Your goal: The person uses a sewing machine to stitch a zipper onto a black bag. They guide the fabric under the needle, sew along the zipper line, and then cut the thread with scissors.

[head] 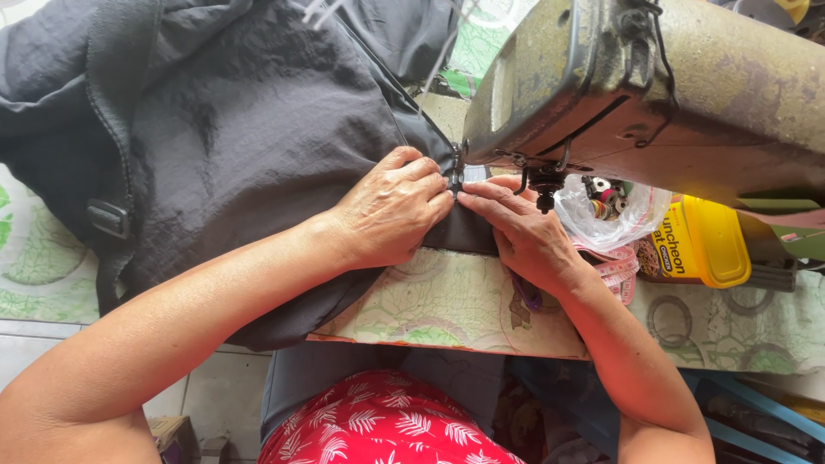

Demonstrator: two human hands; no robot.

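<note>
The left hand (391, 215) lies flat on the dark cloth (249, 146), fingers close together and pressing it to the desk (447, 301). The right hand (520, 228) meets it from the other side, fingers stretched out flat and narrow on the cloth edge — neither hand grips, both pin. Their tips touch just in front of the needle (458, 167) of the old sewing machine (653, 86), so the step in hand looks like lining up a seam or zip edge at the presser foot. The next move would likely call for steady feeding with the fingertips kept clear of the needle, which stands very near.

The cloth's bulk is heaped to the left and hangs over the desk edge — its weight could drag the seam askew. Right of the machine sit a clear bag of bobbins (606, 210), a pink tape measure (619, 271) and a yellow tub (700, 245), close to the right wrist.
</note>
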